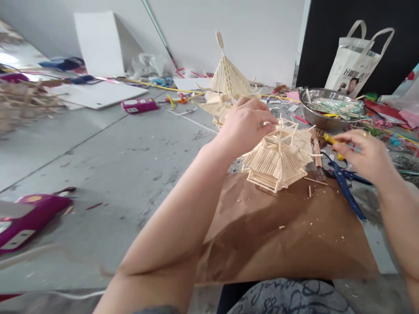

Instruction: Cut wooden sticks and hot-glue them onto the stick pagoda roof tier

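Stick house [278, 163] stands upright on brown paper [294, 244], left of right grip [366, 150], which pinches yellow thing [329, 139]. Left grip [244, 120] nearer, by top; cannot tell if pinching.

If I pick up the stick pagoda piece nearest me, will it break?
Perhaps: the stick pagoda piece looks fragile, being thin and open at the top. It's probably light for its size, having so many gaps. Its angular shape seems unlikely to roll.
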Demonstrator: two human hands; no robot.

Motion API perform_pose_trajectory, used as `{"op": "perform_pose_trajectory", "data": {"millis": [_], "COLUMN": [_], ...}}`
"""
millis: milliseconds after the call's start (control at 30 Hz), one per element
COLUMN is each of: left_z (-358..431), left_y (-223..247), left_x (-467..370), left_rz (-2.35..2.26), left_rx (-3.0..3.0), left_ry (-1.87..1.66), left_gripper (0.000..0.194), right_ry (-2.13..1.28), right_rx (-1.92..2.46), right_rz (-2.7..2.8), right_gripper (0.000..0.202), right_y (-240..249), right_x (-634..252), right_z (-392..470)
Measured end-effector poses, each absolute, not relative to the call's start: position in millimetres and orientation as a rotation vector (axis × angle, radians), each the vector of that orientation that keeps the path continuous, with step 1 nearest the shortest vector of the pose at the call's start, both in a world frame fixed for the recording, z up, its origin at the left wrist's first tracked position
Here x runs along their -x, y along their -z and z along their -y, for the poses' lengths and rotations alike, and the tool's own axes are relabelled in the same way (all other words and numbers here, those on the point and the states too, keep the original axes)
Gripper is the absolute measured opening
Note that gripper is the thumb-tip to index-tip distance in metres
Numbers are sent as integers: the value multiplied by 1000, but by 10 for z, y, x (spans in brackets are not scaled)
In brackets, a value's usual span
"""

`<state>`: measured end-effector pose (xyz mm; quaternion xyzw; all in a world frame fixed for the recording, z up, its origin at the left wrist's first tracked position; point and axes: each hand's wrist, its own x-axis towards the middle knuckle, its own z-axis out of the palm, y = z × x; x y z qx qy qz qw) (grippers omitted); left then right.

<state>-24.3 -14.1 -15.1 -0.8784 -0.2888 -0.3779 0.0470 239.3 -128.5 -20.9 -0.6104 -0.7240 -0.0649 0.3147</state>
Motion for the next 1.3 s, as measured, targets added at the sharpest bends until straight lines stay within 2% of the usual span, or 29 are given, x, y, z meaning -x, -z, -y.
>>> {"op": "perform_pose_trajectory", "data": {"millis": [67, 167, 333, 567, 733, 900, 1300], "left_z": [6, -88, -153, -223, -137, -67, -59], "left_y": [122, 64, 44, 78, 97, 204, 282], "left_x": [209, 180, 176, 217, 350, 370, 316], "left_rz": [887, 949, 984, 1052, 1418, 1646, 1622], "left_rx": [2744, 2817, 2865, 2916, 2840, 2848, 2897], "left_ry": [1063, 886, 725, 798, 1158, 1166, 1176], "left_gripper": [12, 14, 14, 16, 34, 32, 28], "right_ry": [112, -151, -380, -496, -515, -494, -512], "right_rx": [1561, 1655, 1809, 1768, 1790, 1858, 1866], "right_rz": [2004, 2143, 2289, 2373, 2326, 2425, 2622], "right_gripper": [27, 27, 25, 19, 16, 16, 10], "right_y": [-100, -374, -437, -356, -356, -350, -471], "right_x": [-2154, -1851, -1560, -1446, -1424, -1376, -1327], "right_z": [1063, 677, 227, 30, 4, -4, -23]}}
